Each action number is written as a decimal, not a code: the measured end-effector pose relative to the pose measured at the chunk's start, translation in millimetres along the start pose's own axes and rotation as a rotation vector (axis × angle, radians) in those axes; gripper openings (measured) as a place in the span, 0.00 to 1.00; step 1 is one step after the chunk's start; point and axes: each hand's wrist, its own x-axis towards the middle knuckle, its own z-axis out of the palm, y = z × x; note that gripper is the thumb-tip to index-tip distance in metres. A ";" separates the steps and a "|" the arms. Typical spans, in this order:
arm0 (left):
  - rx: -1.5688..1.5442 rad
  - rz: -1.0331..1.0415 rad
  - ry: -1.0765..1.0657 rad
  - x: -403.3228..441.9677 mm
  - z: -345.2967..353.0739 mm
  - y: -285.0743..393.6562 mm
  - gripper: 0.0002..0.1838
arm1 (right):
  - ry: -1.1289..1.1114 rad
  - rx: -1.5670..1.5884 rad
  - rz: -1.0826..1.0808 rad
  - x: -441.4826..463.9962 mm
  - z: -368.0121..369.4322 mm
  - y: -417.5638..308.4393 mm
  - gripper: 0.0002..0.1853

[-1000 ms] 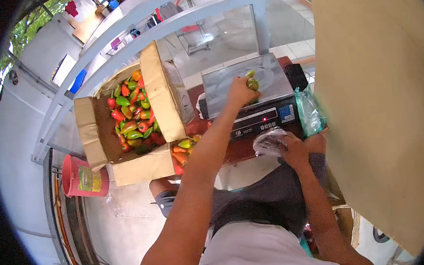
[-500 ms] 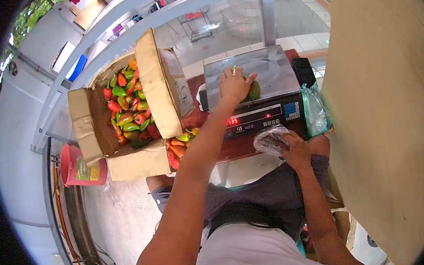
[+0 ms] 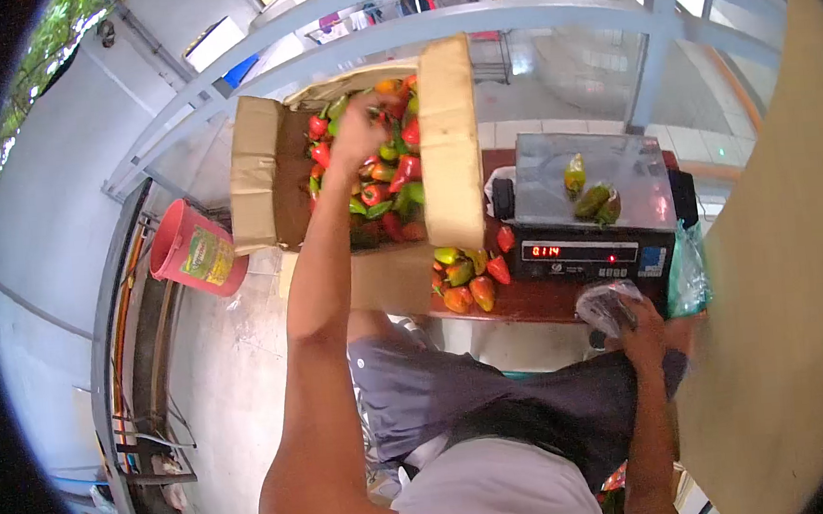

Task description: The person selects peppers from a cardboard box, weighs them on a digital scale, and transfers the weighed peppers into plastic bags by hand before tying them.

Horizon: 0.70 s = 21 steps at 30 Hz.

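Observation:
My left hand (image 3: 363, 130) reaches into the cardboard box (image 3: 449, 148), over a heap of red, green and orange peppers (image 3: 381, 174). Its fingers look apart, and no pepper shows clearly in its grasp. Low on the right, my right hand (image 3: 643, 328) is closed on a clear plastic bag (image 3: 607, 307), beside my knee. Between the hands stands a digital scale (image 3: 581, 261) with a lit red display reading about 0.114. On its metal plate (image 3: 540, 174) lie a yellow-green pepper (image 3: 574, 175) and darker green-brown peppers (image 3: 593, 201).
Several loose peppers (image 3: 471, 272) lie on the red-brown table between box and scale. A green plastic bag (image 3: 688, 274) hangs at the scale's right. A pink bucket (image 3: 196, 250) stands left of the box. Metal railing (image 3: 547, 16) runs behind; a tan panel (image 3: 775, 325) borders the right.
My left hand has left the scale plate and moved left into the box of peppers. Peppers remain on the plate. The view has shifted left; my right hand still holds the bag.

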 end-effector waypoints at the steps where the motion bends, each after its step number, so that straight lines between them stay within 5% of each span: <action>1: -0.054 -0.042 -0.224 -6.8 11.5 -15.3 0.30 | 0.004 -0.031 -0.001 -0.2 2.0 4.0 0.25; 3: 0.114 -0.049 -0.182 -23.5 31.2 14.3 0.37 | -0.008 -0.023 0.033 -0.4 2.1 0.8 0.25; 6: 0.165 -0.366 -0.080 -10.3 55.3 18.7 0.42 | -0.005 -0.027 0.031 -4.1 3.8 -0.7 0.26; 10: 0.471 -0.386 -0.050 12.7 72.8 4.9 0.51 | -0.006 -0.052 -0.026 -4.1 8.5 4.6 0.27; 14: -0.086 -0.437 -0.392 30.6 50.6 -45.9 0.56 | 0.000 -0.003 -0.065 -5.1 4.8 5.3 0.29; 15: -0.100 -0.372 -0.422 34.5 53.5 -64.8 0.52 | 0.004 0.003 -0.067 -4.7 8.3 11.1 0.29; 17: -0.115 -0.678 -0.576 40.7 -3.4 41.7 0.50 | -0.005 -0.004 -0.052 -7.7 7.8 12.6 0.29; 18: -0.064 -0.729 -0.555 43.3 14.8 13.3 0.43 | -0.019 -0.018 -0.037 -5.6 3.9 5.0 0.29; 21: 0.480 -0.434 -0.607 50.2 66.1 -33.6 0.36 | -0.018 -0.094 -0.062 -2.4 14.4 13.4 0.28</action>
